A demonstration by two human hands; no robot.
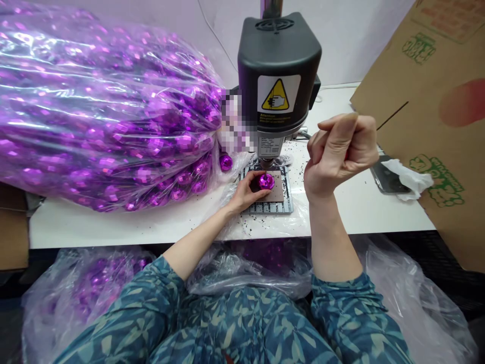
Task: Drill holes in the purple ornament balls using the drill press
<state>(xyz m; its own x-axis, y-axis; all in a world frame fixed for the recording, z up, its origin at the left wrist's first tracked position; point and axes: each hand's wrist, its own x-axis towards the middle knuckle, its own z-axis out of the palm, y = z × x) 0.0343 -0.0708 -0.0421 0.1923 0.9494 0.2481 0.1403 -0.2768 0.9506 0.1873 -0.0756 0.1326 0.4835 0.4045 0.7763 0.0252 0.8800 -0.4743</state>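
Note:
A shiny purple faceted ball (267, 181) rests on a brown board on the slotted metal base (287, 208) of a small black drill press (278, 55). Thumb and fingers of my left hand (246, 193) curl around the ball's left side and hold it under the chuck (267, 163). The drill bit meets the top of the ball; how deep it sits I cannot see. Raised to the right of the machine, my right hand (341, 151) is closed in a fist. A metal rod shows between the machine and that fist, but what the fingers grip is hidden.
A big clear bag (113, 116) of purple balls fills the left of the white table (379, 215). One loose ball (226, 163) lies by its mouth. Dark shavings surround the base. A phone (386, 177) with crumpled tissue (411, 177) lies right, beside a large cardboard box (428, 101).

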